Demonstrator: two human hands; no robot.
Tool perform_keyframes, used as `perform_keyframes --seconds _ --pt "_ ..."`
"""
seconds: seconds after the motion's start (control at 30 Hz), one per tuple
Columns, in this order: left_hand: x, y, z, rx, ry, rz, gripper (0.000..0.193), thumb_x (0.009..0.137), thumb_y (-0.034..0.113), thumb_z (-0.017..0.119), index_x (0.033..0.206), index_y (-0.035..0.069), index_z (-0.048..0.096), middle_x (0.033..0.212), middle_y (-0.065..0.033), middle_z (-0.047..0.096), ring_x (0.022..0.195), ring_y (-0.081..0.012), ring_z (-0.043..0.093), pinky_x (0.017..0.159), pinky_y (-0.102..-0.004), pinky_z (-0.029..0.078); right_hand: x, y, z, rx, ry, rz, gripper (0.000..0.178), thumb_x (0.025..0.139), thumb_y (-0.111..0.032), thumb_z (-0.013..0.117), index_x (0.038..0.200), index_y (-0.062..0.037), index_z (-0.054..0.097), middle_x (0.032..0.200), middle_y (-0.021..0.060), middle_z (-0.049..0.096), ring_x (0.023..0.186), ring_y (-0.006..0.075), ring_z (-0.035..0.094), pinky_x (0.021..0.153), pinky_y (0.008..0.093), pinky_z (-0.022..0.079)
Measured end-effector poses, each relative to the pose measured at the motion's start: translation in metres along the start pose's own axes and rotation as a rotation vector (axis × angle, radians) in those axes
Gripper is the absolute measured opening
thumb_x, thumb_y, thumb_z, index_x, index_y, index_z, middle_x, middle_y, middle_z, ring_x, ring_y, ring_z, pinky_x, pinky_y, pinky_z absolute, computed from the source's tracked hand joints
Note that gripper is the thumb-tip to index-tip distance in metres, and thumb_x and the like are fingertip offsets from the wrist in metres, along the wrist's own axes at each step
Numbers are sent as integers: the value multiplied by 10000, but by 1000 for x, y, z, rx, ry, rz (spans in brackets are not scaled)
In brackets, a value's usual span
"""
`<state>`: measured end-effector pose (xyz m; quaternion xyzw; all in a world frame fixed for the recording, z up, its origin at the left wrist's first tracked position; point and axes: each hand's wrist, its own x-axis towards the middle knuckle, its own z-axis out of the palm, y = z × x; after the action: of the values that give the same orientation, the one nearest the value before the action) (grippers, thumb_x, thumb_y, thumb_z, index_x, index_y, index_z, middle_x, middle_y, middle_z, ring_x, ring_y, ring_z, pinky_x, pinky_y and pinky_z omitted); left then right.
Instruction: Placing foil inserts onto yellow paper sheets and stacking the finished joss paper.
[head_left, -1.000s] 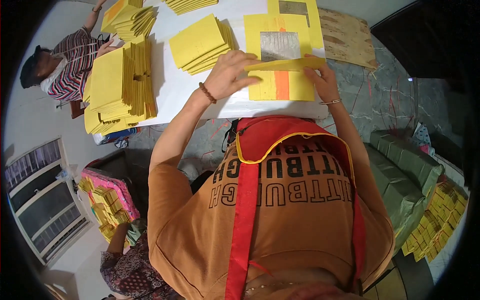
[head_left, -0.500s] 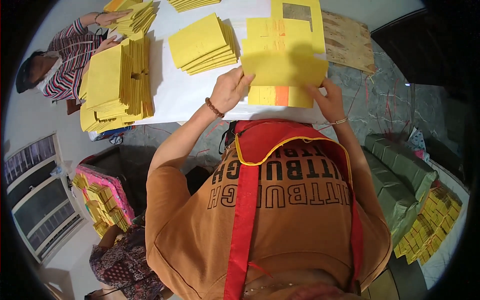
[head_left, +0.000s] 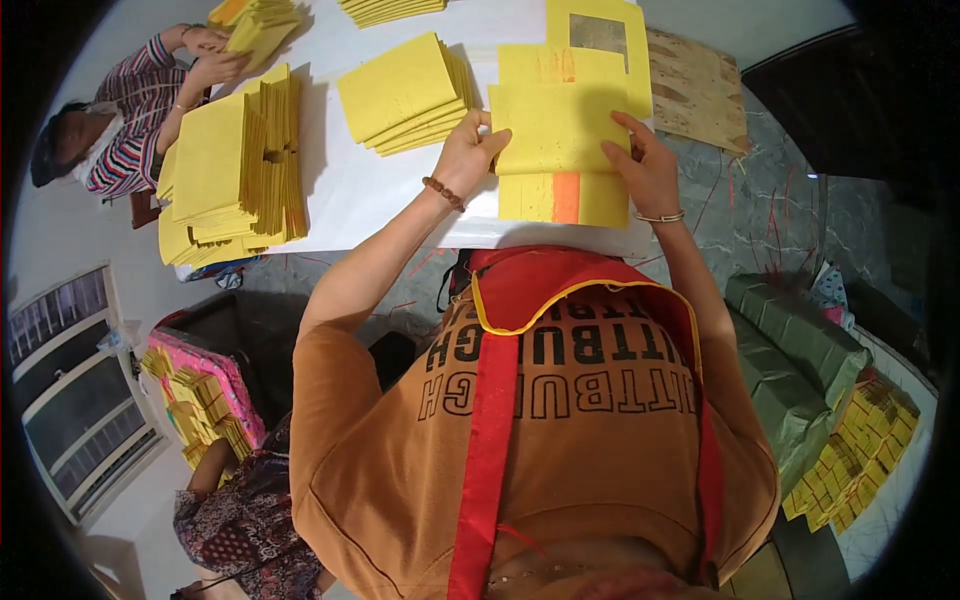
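My left hand (head_left: 472, 155) pinches the left edge of a yellow paper sheet (head_left: 560, 125) between thumb and fingers. At the opposite edge, my right hand (head_left: 645, 168) has its thumb and fingers closed on the same sheet. The sheet lies across a yellow piece with an orange stripe (head_left: 565, 198), which shows beyond it at the near and far ends. Whether the two are joined cannot be told. Just beyond lies a yellow frame-like sheet (head_left: 636, 75) around a greyish rectangle.
Folded yellow paper stacks (head_left: 405, 90) stand on the white table (head_left: 340, 190), with a taller pile (head_left: 215, 165) farther left. At the far left a co-worker (head_left: 140, 130) handles yellow paper. A wooden board (head_left: 695, 90) lies right; green wrapped bundles (head_left: 785, 375) stand lower right.
The yellow sheet has gone from tilted up to nearly flat over the striped piece. My right hand has moved up along its edge. The co-worker has lifted a yellow bundle.
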<state>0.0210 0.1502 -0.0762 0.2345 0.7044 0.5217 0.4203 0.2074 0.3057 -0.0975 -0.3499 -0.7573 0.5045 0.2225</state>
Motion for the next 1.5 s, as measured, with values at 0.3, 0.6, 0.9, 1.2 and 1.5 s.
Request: perform_keyframes --seconds 0.3,0.6,0.9,1.2,1.5 --pt "-5 6 -3 302 186 273 262 821 114 606 1029 25 473 755 -76 574 622 -162 524 546 -299 412 -1 -15 -4 -113 -8 58 430 748 -192 661 1162 -105 585 574 -7 381 510 82 365 472 257 331" --pt "-20 6 35 1177 -185 874 602 868 473 456 1328 91 387 1395 -126 339 1290 -324 287 1032 -461 258 -3 -19 -4 -70 3 65 431 753 -194 645 1160 -72 578 564 15 379 505 96 363 472 266 336" --pt "-14 -5 34 1242 -202 873 629 870 490 444 1362 111 343 1414 -102 316 1302 -308 267 1050 -457 222 -21 -3 9 -705 299 -364 453 795 -226 634 1211 -103 504 1101 115 529 954 155 514 745 309 439" --pt "-11 4 33 1253 -164 962 543 840 320 560 1311 96 408 1358 -107 381 1241 -298 348 987 -440 310 -21 31 21 540 100 108 464 845 -140 583 1265 -39 414 1206 104 486 1065 199 469 889 313 413" --pt "6 17 49 1332 64 986 454 694 186 623 1101 20 507 974 -79 562 772 -221 524 642 -341 442 -16 7 4 472 84 369 434 928 -363 424 1284 -114 411 1246 35 488 1120 164 469 836 311 409"
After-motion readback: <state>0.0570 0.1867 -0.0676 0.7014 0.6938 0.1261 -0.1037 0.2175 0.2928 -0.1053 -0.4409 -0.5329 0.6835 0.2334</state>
